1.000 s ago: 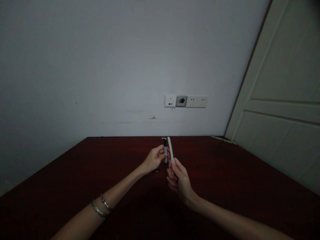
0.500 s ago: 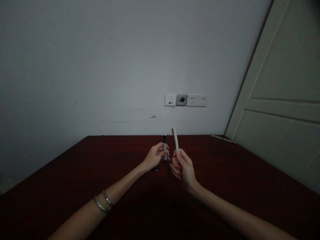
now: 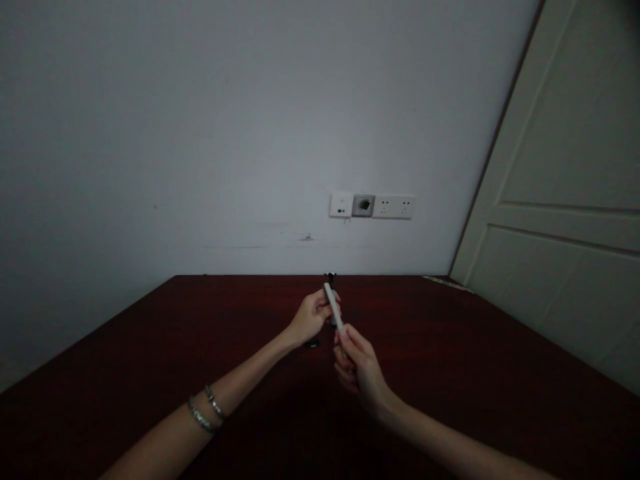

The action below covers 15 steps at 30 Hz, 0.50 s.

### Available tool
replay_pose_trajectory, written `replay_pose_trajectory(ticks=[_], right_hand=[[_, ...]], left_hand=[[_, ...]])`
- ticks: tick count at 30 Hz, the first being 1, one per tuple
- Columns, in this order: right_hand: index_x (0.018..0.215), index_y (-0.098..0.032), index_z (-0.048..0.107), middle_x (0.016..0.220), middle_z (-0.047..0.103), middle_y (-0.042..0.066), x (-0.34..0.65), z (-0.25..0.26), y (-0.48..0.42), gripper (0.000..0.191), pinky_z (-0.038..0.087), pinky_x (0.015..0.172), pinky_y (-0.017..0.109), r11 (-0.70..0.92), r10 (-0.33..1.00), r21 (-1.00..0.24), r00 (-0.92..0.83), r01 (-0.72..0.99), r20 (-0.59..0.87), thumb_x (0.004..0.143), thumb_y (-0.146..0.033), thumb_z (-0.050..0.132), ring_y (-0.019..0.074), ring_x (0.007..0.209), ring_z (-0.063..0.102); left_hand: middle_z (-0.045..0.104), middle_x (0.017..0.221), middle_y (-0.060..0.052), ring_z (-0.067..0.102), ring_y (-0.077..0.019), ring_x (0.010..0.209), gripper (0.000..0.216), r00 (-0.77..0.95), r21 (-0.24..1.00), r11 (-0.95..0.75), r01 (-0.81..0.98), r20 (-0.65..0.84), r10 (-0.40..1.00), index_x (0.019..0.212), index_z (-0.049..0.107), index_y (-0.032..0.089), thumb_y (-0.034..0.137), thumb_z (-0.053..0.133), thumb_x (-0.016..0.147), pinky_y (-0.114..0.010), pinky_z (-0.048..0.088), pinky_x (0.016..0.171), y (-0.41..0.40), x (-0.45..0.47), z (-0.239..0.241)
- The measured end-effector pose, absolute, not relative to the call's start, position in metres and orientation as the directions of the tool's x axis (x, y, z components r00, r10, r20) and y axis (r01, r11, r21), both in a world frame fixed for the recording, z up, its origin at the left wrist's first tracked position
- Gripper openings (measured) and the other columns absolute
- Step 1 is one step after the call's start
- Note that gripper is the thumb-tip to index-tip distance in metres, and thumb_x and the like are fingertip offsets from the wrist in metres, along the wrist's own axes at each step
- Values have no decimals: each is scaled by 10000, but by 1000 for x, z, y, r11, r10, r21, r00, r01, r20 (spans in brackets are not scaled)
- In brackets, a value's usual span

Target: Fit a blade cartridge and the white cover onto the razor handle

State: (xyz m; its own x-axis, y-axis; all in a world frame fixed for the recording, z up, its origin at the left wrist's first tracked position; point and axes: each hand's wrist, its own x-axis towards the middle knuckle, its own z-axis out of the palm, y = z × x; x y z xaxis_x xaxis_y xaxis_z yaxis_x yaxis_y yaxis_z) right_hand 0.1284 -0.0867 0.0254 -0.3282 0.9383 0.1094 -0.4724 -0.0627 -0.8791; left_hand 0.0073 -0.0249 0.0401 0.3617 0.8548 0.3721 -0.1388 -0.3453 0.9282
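Note:
My left hand (image 3: 309,319) is closed around a slim razor (image 3: 333,283) with a grey and black handle, its dark head pointing up and away from me. In my right hand (image 3: 361,363) is a white toothbrush (image 3: 334,308), gripped low on its handle. The toothbrush leans to the left and crosses in front of the razor, hiding part of it. Its bristles face away, and I cannot tell whether they touch the razor. A small dark object (image 3: 313,344), too dim to name, lies on the table just below my left hand.
The dark red-brown table (image 3: 240,313) runs back to a pale wall (image 3: 225,133). Sockets and switches (image 3: 373,205) are set in the wall above it. A cream panelled door (image 3: 560,220) rises on the right, near a thin flat strip (image 3: 445,283) on the table's edge.
My right hand has moved left and down, tilting the toothbrush from nearly upright to across the razor. My left hand stays almost in place, still holding the razor.

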Motion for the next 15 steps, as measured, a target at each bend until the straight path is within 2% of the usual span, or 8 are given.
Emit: replay_pose_trajectory(ticks=[5,9,15], right_hand=[[733,-222,393,419,270,-141,130,28,-83,337,123,247,109,58,956,-814,-203,-578,212,723,-485,604,8,286,119],[726,-224,387,411,281,-141,133,24,-82,369,116,238,112,-77,950,-845,-296,-530,98,699,-518,608,11,280,119],[734,-225,387,421,271,-139,134,29,-83,332,125,252,109,-3,952,-797,-244,-604,182,711,-464,616,12,295,114]], left_hand=[[560,676,-6,551,-108,592,228,398,920,-368,-134,391,830,824,499,130,310,610,738,-236,426,588,-27,8,42],[559,682,3,552,-101,582,223,362,924,-353,-147,382,850,815,492,138,301,618,729,-229,431,573,-27,9,43],[568,672,-5,568,-111,599,219,401,923,-364,-128,383,832,815,498,133,299,616,735,-235,437,591,-29,10,44]])
